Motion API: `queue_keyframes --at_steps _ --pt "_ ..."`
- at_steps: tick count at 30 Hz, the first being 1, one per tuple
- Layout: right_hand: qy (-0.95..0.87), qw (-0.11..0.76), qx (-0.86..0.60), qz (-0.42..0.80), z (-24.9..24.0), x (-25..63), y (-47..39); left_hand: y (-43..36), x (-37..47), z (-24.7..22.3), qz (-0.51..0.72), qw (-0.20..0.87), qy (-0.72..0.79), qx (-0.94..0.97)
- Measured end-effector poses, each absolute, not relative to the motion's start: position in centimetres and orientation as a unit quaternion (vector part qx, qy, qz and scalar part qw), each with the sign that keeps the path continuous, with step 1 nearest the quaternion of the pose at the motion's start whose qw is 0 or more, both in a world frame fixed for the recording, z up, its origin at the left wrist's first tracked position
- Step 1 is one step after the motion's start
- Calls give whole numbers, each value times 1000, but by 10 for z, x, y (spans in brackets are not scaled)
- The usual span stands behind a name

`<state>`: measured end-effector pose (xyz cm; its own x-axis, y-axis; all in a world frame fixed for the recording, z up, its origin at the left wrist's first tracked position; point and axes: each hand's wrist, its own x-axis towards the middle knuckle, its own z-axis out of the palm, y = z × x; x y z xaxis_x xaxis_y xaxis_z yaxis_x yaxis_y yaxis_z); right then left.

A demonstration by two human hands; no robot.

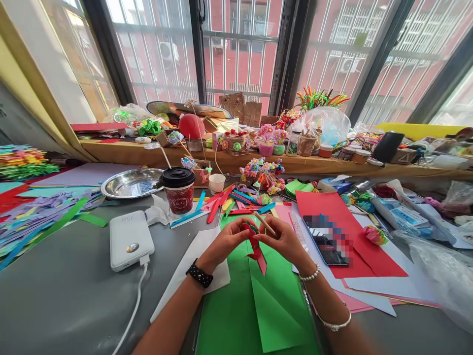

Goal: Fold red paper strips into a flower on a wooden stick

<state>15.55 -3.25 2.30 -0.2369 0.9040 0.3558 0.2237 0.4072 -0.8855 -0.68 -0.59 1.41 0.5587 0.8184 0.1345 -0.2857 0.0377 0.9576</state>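
My left hand [233, 238], with a black dotted watch band at the wrist, pinches a folded red paper strip [259, 256] from the left. My right hand [280, 237], wearing a beaded bracelet, touches the same strip from the right and has a thin light-brown stick [265, 225] between its fingers. The strip's pointed end hangs down, and a small red piece juts out to its left. A bit of green shows at the top between the fingertips. Below both hands lie green paper sheets [229, 315].
A lidded cup [178, 190], a white power bank [131, 240] with cable and a metal plate [131, 183] stand to the left. At the right, a phone [325, 241] rests near red paper [369, 246]. Coloured strips and crafts lie behind.
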Motion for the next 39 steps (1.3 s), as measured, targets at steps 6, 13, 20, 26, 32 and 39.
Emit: queue_keyframes --at_steps 6,13,20,26,32,39 --pt "-713 513 -412 241 24 152 -35 -5 -4 14 470 667 253 520" --pt "-704 531 -413 229 26 148 -37 -6 -3 13 482 659 252 519" --pt "-703 509 -434 242 23 151 -35 -5 -4 11 493 626 269 540" --pt "-680 495 -472 267 16 148 -30 -6 1 9 487 566 301 594" --pt "-663 483 -474 320 16 152 -26 -5 0 10 445 567 328 611" --pt "-655 477 -464 359 10 157 -20 -4 -1 13 420 595 335 598"
